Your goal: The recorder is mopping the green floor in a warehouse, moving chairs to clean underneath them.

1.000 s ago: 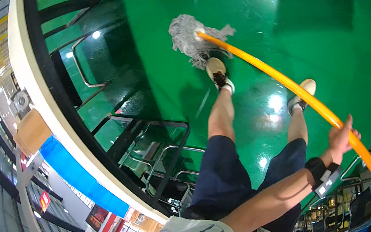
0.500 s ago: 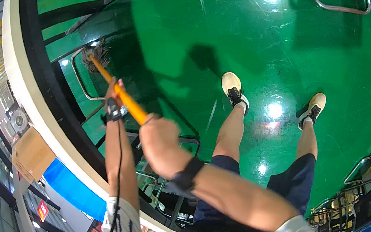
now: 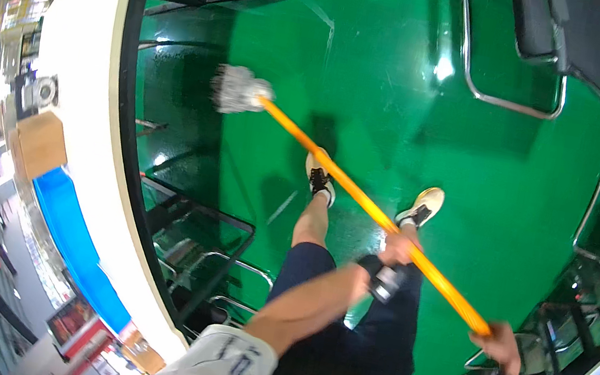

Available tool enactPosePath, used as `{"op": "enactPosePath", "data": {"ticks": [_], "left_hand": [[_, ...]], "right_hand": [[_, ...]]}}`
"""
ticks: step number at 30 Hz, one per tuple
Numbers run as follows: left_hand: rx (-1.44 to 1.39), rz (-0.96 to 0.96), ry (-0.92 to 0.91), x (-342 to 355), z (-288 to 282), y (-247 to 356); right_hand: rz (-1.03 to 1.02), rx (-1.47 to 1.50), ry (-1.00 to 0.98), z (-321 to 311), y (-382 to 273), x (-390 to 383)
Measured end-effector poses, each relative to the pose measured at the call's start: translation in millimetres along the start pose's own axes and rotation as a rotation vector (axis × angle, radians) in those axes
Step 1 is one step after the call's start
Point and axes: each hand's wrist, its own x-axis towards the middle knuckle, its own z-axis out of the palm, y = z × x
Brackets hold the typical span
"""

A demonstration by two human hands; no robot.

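A mop with an orange handle (image 3: pixel 352 189) slants across the view from upper left to lower right. Its grey string head (image 3: pixel 233 89) rests on the green floor, blurred by motion. My left hand (image 3: pixel 400 249) is wrapped round the handle past its middle, in front of my legs. Gripping the handle's upper end is my right hand (image 3: pixel 501 343), out to the lower right and slightly smeared. Both wrists wear black bands, the left with a small device on it.
A long white table (image 3: pixel 89 62) on a black frame runs along the left, carrying a cardboard box (image 3: pixel 43 142) and a blue sheet (image 3: pixel 73 220). Chairs with chrome legs (image 3: pixel 507 104) stand at the upper right and along the right. My shoes (image 3: pixel 425 206) are on the green floor.
The mop head has come out from beside the table legs, moving right. Both my hands have swung to the right with the handle, and more of its length shows. My view has turned.
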Motion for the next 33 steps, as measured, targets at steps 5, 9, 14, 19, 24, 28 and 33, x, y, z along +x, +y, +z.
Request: {"op": "enactPosePath", "data": {"ticks": [5, 9, 14, 19, 24, 28, 33], "left_hand": [[0.602, -0.871, 0.711, 8, 267, -153], [0.12, -0.873, 0.618, -14, 284, -136], [-0.62, -0.278, 0.499, 37, 229, -10], [-0.533, -0.201, 0.659, 65, 79, 166], [-0.43, 0.237, 0.87, 43, -151, 281], [-0.041, 0.292, 1.061, 42, -323, 381], [0.086, 0.047, 0.997, -28, -445, 476]], "right_hand": [[0.482, 0.342, 0.216, -11, 240, -168], [0.203, -0.41, 0.578, 33, 225, -205], [0.437, -0.707, 0.519, -22, 181, -182], [-0.236, -0.819, 0.521, -6, -139, -62], [-0.361, -0.667, 0.266, 97, -339, 77], [-0.707, -0.39, 0.334, 179, -448, 181], [-0.594, -0.156, 0.16, 254, -556, 210]]}}
